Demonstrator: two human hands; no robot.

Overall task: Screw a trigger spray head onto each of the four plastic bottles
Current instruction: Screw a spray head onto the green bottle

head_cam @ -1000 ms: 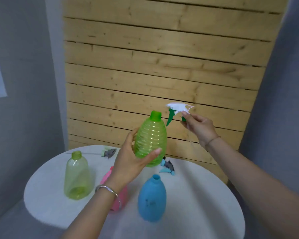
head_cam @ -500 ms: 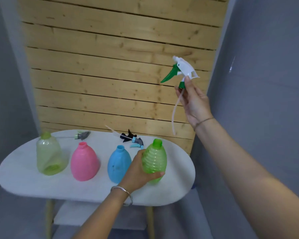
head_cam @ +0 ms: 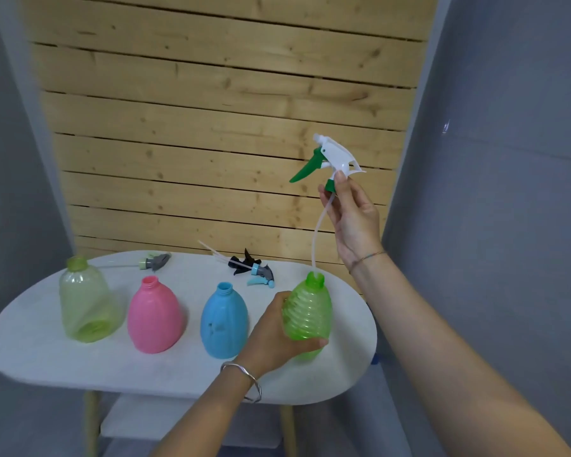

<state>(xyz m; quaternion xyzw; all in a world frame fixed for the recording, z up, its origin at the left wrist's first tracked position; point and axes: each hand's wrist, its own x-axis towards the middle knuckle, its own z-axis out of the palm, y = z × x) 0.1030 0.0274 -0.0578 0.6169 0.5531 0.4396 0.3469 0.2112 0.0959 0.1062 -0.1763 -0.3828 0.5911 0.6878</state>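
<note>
Ribbed green bottle (head_cam: 307, 316): upright near the right end of the white table (head_cam: 40, 354), neck open, gripped around its lower body.
Left hand (head_cam: 272, 331): wrapped on the ribbed green bottle from the left, thumb across the front near the base; silver bangle (head_cam: 244, 379) on the wrist.
Right hand (head_cam: 351, 214): raised above the bottle, thumb and fingers pinched on the green collar of the white spray head; thin bracelet on the wrist.
White spray head (head_cam: 335, 158): held high, green trigger pointing left and down, well apart from the bottle neck.
Dip tube (head_cam: 318, 232): hanging from the collar, curving down, lower tip at the bottle mouth; whether inside cannot be told.
Blue bottle (head_cam: 224, 321): upright, uncapped, just left of the held bottle.
Pink bottle (head_cam: 154, 316): upright, uncapped, left of the blue one.
Pale green bottle (head_cam: 84, 305): upright, uncapped, dented, at the left end of the row.
Grey spray head (head_cam: 157, 261): lying at the back of the table, behind the pink bottle.
Black and blue spray heads (head_cam: 254, 268): lying together at the back, tubes pointing left, behind the blue bottle.
Backdrop: wooden plank wall (head_cam: 211, 127) between grey walls.
</note>
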